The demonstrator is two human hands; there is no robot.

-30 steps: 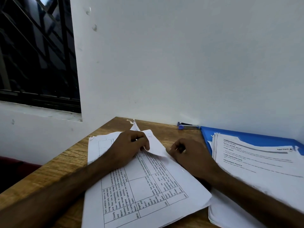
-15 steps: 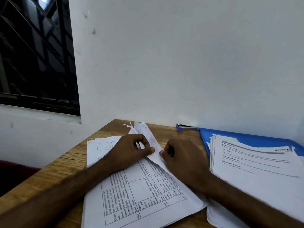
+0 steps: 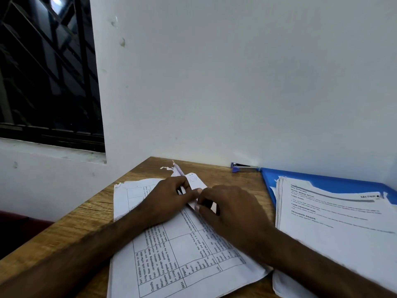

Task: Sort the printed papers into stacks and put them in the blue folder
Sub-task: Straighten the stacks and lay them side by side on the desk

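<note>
Head view: left of the table-printed sheet (image 3: 182,254), a dark barred window (image 3: 47,72) is set in the white wall. The sheet tops a loose stack lying on the wooden desk (image 3: 86,222), and its far edge is ragged. The left hand (image 3: 169,198) rests on the sheet's far part with fingers curled, thumb and forefinger pinching the folded corner (image 3: 194,181), a white flap turned back over the sheet's far right edge. The right hand (image 3: 229,209) lies on the sheet's right side, fingers curled too, thumb and fingertips pinching the same folded corner along its crease. Beyond the sheet to its right, a blue stapler (image 3: 245,168) lies against the wall. Right of the sheet, the blue folder (image 3: 322,183) lies flat, and a thick pile of printed papers (image 3: 333,233) rests on it, close beside the sheet's right edge.
</note>
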